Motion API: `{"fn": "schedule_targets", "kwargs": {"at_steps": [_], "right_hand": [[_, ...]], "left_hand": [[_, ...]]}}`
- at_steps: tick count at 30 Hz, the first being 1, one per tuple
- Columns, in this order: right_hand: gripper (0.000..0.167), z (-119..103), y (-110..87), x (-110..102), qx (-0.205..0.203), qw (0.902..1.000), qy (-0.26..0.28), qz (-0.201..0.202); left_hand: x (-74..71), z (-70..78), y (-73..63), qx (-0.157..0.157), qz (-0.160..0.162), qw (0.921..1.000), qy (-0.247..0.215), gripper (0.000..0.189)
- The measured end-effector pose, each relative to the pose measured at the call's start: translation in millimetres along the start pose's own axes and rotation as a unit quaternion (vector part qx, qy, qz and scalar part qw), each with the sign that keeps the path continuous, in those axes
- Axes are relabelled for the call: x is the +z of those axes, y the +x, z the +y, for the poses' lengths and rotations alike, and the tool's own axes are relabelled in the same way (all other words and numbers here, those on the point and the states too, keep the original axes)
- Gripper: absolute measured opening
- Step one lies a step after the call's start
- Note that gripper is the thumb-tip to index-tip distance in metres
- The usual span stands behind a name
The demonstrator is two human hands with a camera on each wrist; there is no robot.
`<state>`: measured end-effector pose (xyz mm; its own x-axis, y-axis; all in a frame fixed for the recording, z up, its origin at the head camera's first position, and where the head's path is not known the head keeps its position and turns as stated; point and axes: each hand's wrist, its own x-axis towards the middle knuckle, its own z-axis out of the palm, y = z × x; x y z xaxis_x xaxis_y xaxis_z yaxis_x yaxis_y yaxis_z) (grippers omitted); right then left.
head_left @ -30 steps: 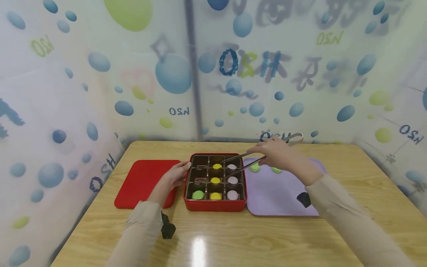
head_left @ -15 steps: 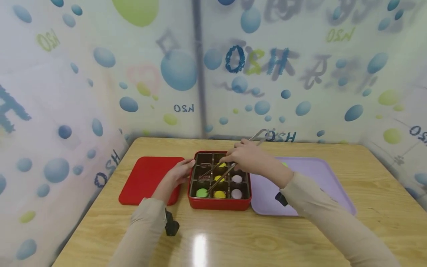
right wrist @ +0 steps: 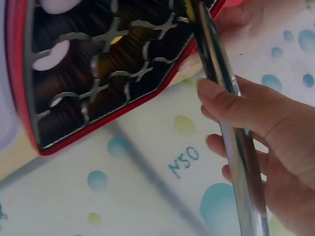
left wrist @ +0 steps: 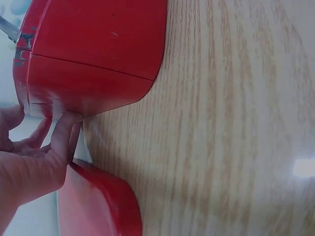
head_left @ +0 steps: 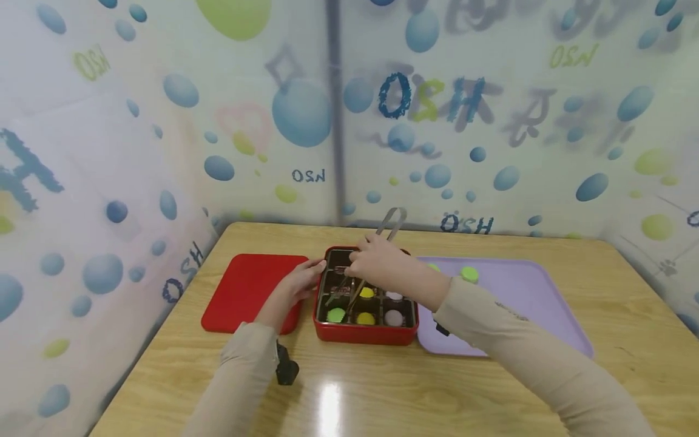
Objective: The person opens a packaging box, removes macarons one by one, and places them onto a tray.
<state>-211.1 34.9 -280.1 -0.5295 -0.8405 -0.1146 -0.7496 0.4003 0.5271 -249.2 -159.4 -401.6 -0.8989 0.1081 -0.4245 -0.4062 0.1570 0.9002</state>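
My left hand (head_left: 299, 280) touches the left side of a red box (head_left: 366, 334). In the left wrist view, the fingertips and thumb of that hand (left wrist: 39, 160) rest against the box wall (left wrist: 93, 64). My right hand (head_left: 382, 267) is over the box, gripping metal tongs (head_left: 391, 223). The tong tips point down into the left column, near a green macaron (head_left: 335, 315) in the front-left compartment. Yellow macarons (head_left: 365, 318) fill the middle column and pale lilac ones (head_left: 394, 317) the right. The hand hides the back compartments. The right wrist view shows the tongs (right wrist: 231, 132) between thumb and fingers.
A red lid (head_left: 246, 297) lies left of the box. To the right is a lilac tray (head_left: 513, 303) with green macarons (head_left: 469, 274) near its back edge. All stand on a wooden table (head_left: 393, 388) before a patterned curtain (head_left: 262, 109).
My right hand has moved left with the tongs, from the box's right side to above its left column. The tongs now stand steeper. My left hand stays at the box.
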Motion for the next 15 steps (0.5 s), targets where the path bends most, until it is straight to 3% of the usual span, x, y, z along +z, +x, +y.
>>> {"fn": "schedule_targets", "kwargs": {"at_steps": [7, 15], "right_hand": [[0.018, -18, 12.4, -5, 0.027, 0.9990, 0.000, -0.035], [0.018, -21, 10.9, 6, 0.021, 0.9996, -0.016, -0.010]], "left_hand": [[0.2, 0.1, 1.2, -0.005, 0.000, 1.0000, 0.004, 0.054], [1.3, -0.7, 1.0, -0.003, 0.004, 1.0000, 0.001, 0.053]]}}
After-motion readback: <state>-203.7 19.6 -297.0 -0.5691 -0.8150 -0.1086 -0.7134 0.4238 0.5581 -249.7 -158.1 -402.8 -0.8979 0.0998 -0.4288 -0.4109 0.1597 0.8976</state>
